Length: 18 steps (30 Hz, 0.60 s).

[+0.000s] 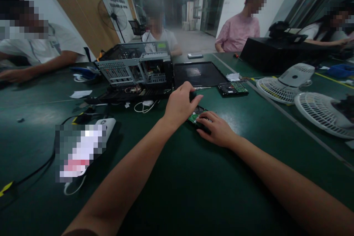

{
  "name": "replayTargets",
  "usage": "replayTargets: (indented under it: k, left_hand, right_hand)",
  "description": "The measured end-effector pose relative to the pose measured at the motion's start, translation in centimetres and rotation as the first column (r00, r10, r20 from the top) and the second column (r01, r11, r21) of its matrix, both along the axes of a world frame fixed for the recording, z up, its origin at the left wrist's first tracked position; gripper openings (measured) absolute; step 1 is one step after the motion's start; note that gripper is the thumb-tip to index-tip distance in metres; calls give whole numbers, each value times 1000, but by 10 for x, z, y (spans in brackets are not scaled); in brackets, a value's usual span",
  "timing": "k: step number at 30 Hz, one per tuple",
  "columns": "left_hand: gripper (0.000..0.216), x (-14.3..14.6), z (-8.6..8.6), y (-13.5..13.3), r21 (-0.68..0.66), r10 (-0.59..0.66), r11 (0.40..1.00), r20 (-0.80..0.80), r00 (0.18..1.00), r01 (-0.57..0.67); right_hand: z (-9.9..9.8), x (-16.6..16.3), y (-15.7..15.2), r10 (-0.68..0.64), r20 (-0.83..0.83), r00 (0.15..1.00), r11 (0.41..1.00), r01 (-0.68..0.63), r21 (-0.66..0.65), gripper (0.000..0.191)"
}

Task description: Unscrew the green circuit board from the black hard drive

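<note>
Bare forearms rise from the bottom edge. Left to right: an open computer case, upper left; the left hand, mid-frame, fingers curled closed around a small dark object; a partly hidden green circuit board, at centre; the right hand, fingers bent, gripping the board's right end.

The head-worn camera looks forward and down over the green table.

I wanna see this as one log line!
left hand: gripping black handle | right hand: touching green board | beyond: hard drive, PC case
</note>
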<state>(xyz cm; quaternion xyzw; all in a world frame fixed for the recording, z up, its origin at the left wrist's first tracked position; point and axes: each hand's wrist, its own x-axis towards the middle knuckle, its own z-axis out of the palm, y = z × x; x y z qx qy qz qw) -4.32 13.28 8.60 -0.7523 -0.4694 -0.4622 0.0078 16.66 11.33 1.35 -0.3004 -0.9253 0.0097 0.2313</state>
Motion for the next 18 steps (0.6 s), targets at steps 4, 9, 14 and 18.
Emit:
replayTargets:
  k: [4, 9, 14, 18]
  left_hand:
    - [15, 1, -2, 1, -7, -10, 1000, 22, 1000, 10]
    - [14, 1, 0, -1, -9, -10, 1000, 13, 1000, 10]
    - [11, 0, 3, -2, 27, -9, 1000, -16, 1000, 10]
    - [4, -1, 4, -3, 76, 3, 997, -39, 999, 0]
  right_hand:
    - [1, 0, 0, -6, 6, 1000, 1000, 6, 1, 35]
    - [-1, 0, 0, -4, 0, 1000, 1000, 4, -5, 35]
    - [-1, 0, 0, -4, -8, 1000, 1000, 4, -7, 34]
    - [0, -1, 1, -3, -8, 1000, 1000, 2, -7, 34]
